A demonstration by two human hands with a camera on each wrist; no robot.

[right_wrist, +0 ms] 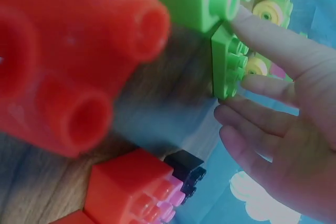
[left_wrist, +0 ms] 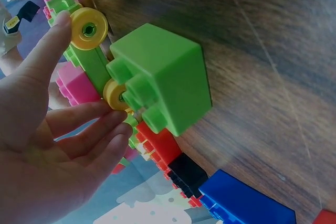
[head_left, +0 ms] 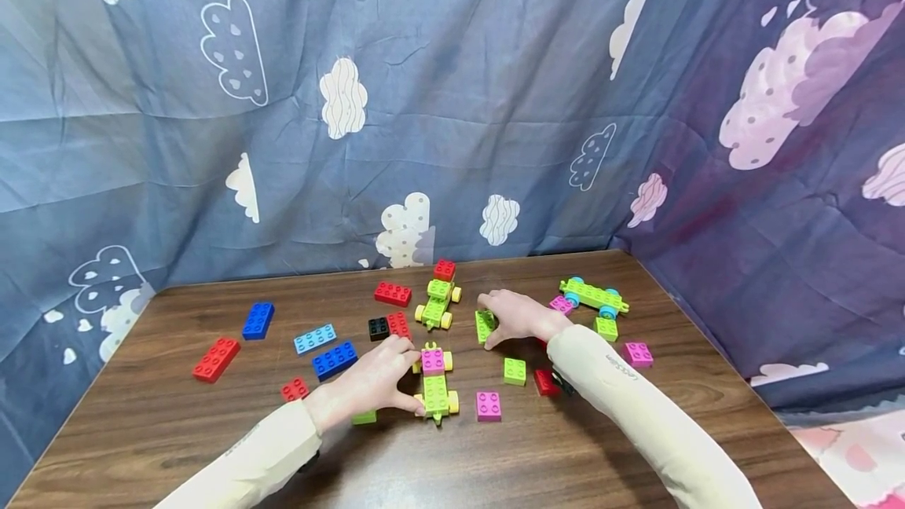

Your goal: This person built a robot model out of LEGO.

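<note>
Wheeled brick car (head_left: 435, 385), green and pink with yellow wheels, sits mid-worktop; my left hand (head_left: 371, 383) holds it, thumb and fingertips (left_wrist: 113, 119) on its wheels. My right hand (head_left: 514, 317) pinches an upright green brick (head_left: 485, 326) just beyond. Nearby lie a pink brick (head_left: 489, 405), a small green brick (head_left: 514, 371), and a second car (head_left: 438, 304) on the wooden worktop (head_left: 177, 430).

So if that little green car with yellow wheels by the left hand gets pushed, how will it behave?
The green car would probably roll lengthwise on its yellow wheels. It looks like stiff plastic, likely light. The pink brick on top might pop off.
</note>
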